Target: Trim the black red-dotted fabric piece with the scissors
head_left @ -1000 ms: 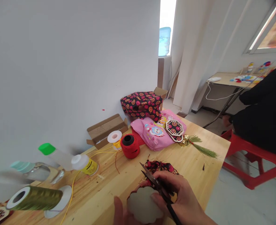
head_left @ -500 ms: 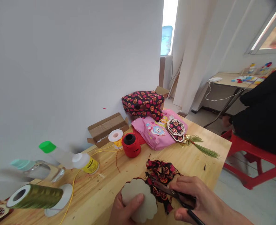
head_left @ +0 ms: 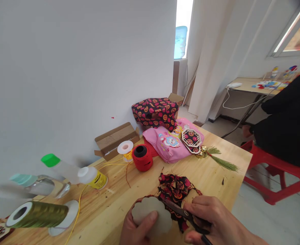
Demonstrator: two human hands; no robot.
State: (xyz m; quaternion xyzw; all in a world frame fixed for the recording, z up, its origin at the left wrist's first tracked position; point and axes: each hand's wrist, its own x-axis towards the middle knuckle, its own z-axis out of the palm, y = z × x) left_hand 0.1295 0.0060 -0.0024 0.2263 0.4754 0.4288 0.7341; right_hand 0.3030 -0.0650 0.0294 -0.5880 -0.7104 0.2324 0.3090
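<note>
At the near edge of the wooden desk a scalloped cardboard disc is held flat by the left hand, whose thumb is pressed on the disc's face at its near left part, the other fingers being hidden beneath it. Under and to the right of the disc a piece of dark fabric with a red and orange print is spread, its loose bulk bunched on the far right side of the disc and a thin margin of it showing along the disc's far rim.

A pair of black scissors is gripped by the right hand, the fingers closed around the handles. The long axis of the blades runs from the handles at the lower right up and leftward, so that the tips are laid at the right rim of the disc, just where fabric and cardboard meet. Whether the blades are parted or closed cannot be told, since they are seen nearly edge-on against the cloth. The fabric margin thus lies directly ahead of the blade tips, to the left of the right hand, while the disc is steadied from the opposite side by the left.

Farther back, well apart from both hands, a red spool is stood, and at the left a large spool of olive-gold thread is laid on its side.
</note>
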